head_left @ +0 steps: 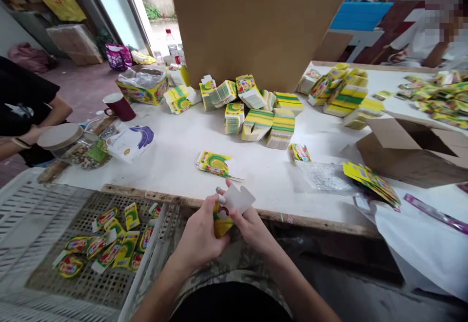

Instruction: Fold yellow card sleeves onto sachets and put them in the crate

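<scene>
My left hand [203, 229] is wrapped round a small yellow-green printed carton [222, 225], held just in front of the table's near edge. White flaps of the carton stick up at its top. My right hand [252, 224] closes on the same carton from the right, thumb on the white flap. Something white is wrapped round a finger of my left hand. Beyond my hands, a small stack of flat cartons [215, 163] lies on the white table [175, 142]. What sits inside the held carton, if anything, I cannot make out.
Left of me, a white plastic crate [146, 268] holds several cartons. Bundled flat cartons [258, 122] sit at the back before a cardboard sheet [256, 25]. A maroon mug [122, 107] and a lidded jar [82, 149] stand left; an open box [409, 151] lies right. People are on both sides.
</scene>
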The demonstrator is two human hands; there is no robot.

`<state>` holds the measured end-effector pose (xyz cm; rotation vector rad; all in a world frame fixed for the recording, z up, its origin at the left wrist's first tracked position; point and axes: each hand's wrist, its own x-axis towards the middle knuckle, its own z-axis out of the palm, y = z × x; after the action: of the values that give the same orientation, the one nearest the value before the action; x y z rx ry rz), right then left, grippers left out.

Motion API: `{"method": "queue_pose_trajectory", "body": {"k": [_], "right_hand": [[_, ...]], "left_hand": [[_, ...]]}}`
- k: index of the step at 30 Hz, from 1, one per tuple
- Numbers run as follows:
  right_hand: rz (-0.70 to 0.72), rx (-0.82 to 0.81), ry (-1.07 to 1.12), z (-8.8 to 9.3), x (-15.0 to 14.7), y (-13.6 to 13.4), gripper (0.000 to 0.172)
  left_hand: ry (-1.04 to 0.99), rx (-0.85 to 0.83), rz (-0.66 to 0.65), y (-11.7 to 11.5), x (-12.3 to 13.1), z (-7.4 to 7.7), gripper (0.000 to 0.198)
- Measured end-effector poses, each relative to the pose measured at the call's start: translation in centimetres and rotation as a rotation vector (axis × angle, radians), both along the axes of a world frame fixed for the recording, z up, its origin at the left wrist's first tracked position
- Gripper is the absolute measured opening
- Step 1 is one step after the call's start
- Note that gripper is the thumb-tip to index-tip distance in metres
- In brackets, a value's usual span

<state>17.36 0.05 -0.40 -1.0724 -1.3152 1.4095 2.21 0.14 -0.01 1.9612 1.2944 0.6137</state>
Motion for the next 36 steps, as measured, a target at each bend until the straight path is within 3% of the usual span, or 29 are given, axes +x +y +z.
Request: {"method": "queue_pose_trajectory", "body": {"k": [4, 7, 10, 12, 14, 17, 20, 25, 29, 36], "right_hand": [[0.159, 0.290, -0.469, 0.4, 0.5, -0.4, 0.064], [0.237, 0.350, -0.582, 0.0, 0.5, -0.4, 0.075], [0.059, 0.339, -0.521, -1.2, 0.7, 0.1, 0.072], [-0.165, 0.316, -0.477, -1.9, 1.0, 0.5, 0.070], [-0.242, 0.321, -0.479, -2.2, 1.3, 0.7, 0.071], [-0.032, 0.354, -0.555, -1.9, 1.5, 0.5, 0.079], [0.114, 0.396, -0.624, -1.6, 1.8, 0.0, 0.068], [0.111, 0.458, -0.668, -1.5, 2.8, -0.1, 0.044], [0.130, 0.425, -0.690, -0.5, 3.3, -0.1, 0.039], [0.253, 0.386, -0.679, 0.5, 3.9, -0.3, 0.039]], "left_hand": [[-0.025, 0.013, -0.072, 0.7, 0.0, -0.8, 0.074], [-0.039, 0.136, -0.042, 0.8, 0.2, -1.6, 0.066], [-0.046, 0.202, 0.225, 0.8, 0.2, -1.9, 0.068], [-0.103, 0.091, 0.436, 0.9, -0.1, -1.8, 0.072], [-0.317, -0.145, 0.512, 0.9, -0.6, -1.6, 0.067], [-0.650, -0.365, 0.540, 1.0, -1.3, -0.7, 0.056], [-0.682, -0.358, 0.624, 1.0, -1.7, 0.4, 0.057], [-0.884, -0.496, 0.596, 1.1, -1.7, 0.8, 0.076], [-1.002, -0.658, 0.537, 1.4, -1.2, 0.7, 0.068], [-1.012, -0.601, 0.556, 1.8, -1.2, 1.3, 0.060]]}}
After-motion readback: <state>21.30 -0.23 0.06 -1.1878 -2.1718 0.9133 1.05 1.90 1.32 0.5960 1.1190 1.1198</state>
